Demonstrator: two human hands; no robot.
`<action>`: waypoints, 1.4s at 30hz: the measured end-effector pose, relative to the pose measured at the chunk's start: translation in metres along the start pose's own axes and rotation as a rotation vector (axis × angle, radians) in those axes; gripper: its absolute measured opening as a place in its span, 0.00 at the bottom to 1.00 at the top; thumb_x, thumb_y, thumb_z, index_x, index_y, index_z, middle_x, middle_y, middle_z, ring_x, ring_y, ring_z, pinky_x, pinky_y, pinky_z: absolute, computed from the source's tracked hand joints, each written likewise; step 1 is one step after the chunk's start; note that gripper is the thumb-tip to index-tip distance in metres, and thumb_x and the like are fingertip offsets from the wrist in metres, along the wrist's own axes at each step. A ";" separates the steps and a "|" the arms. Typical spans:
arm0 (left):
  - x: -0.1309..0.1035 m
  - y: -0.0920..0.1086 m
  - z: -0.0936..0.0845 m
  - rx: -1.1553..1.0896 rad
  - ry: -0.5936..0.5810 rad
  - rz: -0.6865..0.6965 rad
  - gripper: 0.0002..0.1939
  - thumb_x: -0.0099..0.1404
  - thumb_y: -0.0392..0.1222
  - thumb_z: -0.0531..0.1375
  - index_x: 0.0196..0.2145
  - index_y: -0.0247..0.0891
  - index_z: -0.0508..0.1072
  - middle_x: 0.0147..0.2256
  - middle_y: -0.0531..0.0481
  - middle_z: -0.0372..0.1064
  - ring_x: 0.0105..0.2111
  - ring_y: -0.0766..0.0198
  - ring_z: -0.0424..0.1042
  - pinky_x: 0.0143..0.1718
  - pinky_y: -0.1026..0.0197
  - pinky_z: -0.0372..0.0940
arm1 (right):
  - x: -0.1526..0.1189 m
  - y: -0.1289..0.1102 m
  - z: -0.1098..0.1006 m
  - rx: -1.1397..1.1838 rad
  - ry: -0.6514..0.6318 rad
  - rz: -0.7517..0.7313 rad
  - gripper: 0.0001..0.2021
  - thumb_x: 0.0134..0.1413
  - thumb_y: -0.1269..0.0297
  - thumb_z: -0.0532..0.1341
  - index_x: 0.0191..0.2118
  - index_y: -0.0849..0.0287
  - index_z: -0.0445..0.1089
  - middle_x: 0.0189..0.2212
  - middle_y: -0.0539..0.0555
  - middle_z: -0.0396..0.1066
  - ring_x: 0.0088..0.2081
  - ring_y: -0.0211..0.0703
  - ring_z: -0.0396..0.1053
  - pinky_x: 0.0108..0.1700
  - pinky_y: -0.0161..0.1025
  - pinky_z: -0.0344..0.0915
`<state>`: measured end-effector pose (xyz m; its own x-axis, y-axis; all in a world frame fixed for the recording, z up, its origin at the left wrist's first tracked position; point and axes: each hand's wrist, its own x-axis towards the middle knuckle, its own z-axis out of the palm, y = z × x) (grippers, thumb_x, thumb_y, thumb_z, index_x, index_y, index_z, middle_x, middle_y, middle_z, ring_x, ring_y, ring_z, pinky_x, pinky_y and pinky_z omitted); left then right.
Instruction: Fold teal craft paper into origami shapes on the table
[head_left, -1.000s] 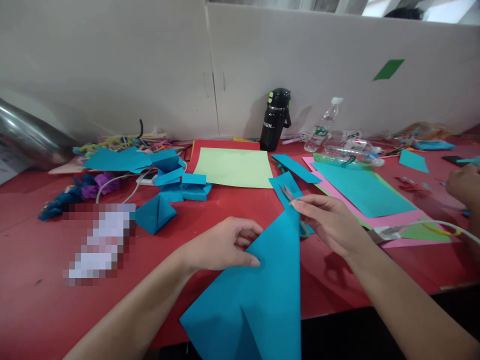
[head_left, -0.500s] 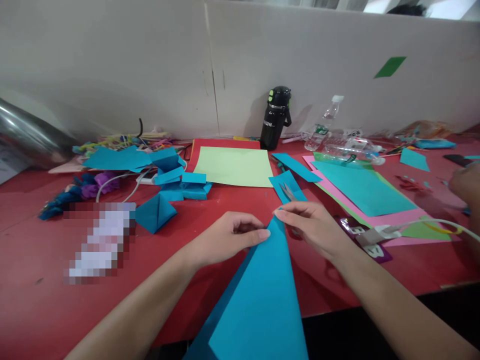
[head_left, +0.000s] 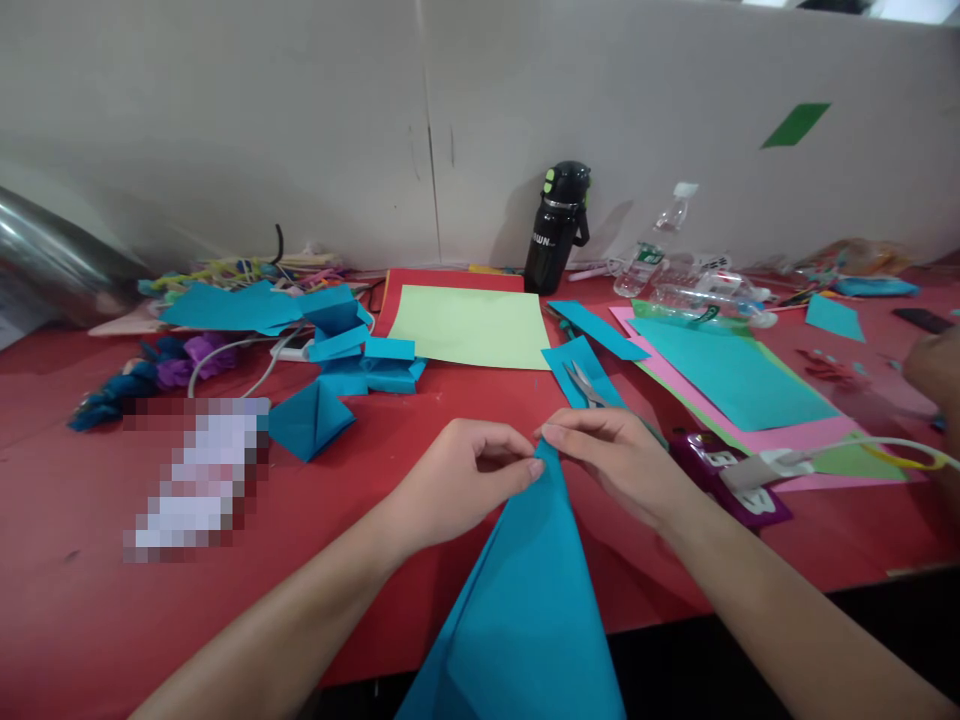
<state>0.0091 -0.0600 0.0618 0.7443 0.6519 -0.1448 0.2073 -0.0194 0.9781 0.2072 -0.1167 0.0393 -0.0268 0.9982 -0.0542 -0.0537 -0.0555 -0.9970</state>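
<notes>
A large sheet of blue paper (head_left: pixel 532 600), folded over on itself, narrows to a point at the top and hangs past the table's front edge. My left hand (head_left: pixel 469 480) pinches its left edge just below the tip, thumb on top. At the tip itself, my right hand (head_left: pixel 604 450) grips the paper between thumb and fingers. Just beyond my right hand a pair of scissors (head_left: pixel 589 387) lies on a blue paper piece (head_left: pixel 564 352); my hand hides part of the scissors.
Folded blue paper pieces (head_left: pixel 311 418) lie left, by a blurred-out object (head_left: pixel 202 475). A pale green sheet (head_left: pixel 472 325), black flask (head_left: pixel 556 230) and plastic bottles (head_left: pixel 652 245) stand or lie behind. Right are coloured sheets (head_left: pixel 735 375), a purple power strip (head_left: pixel 761 505) and another person's hand (head_left: pixel 934 365).
Both hands have drawn slightly closer together at the paper's tip. The sheet's left side has swung inward, narrowing the folded shape. The whole view has shifted a little.
</notes>
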 end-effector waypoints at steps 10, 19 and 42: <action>-0.004 0.003 0.000 0.033 -0.015 0.018 0.12 0.67 0.45 0.61 0.29 0.34 0.73 0.25 0.55 0.61 0.26 0.70 0.56 0.27 0.66 0.55 | -0.001 0.004 -0.003 0.024 0.047 -0.020 0.06 0.55 0.58 0.70 0.34 0.54 0.80 0.33 0.51 0.76 0.37 0.40 0.69 0.42 0.39 0.66; -0.003 0.003 -0.001 0.022 -0.027 -0.024 0.10 0.66 0.44 0.63 0.32 0.34 0.76 0.27 0.53 0.68 0.28 0.69 0.63 0.29 0.67 0.59 | -0.001 0.005 0.000 0.039 0.123 -0.055 0.05 0.55 0.59 0.70 0.33 0.53 0.80 0.31 0.50 0.74 0.34 0.37 0.68 0.37 0.36 0.65; -0.003 -0.001 -0.002 -0.107 -0.122 -0.119 0.07 0.61 0.42 0.67 0.34 0.35 0.79 0.31 0.51 0.76 0.30 0.67 0.71 0.32 0.66 0.64 | -0.002 0.003 -0.009 0.012 0.152 -0.026 0.06 0.52 0.58 0.72 0.33 0.54 0.80 0.27 0.48 0.71 0.26 0.32 0.62 0.28 0.34 0.61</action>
<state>0.0058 -0.0605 0.0615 0.7913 0.5482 -0.2707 0.2345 0.1367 0.9624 0.2164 -0.1185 0.0357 0.1265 0.9913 -0.0374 -0.0645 -0.0294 -0.9975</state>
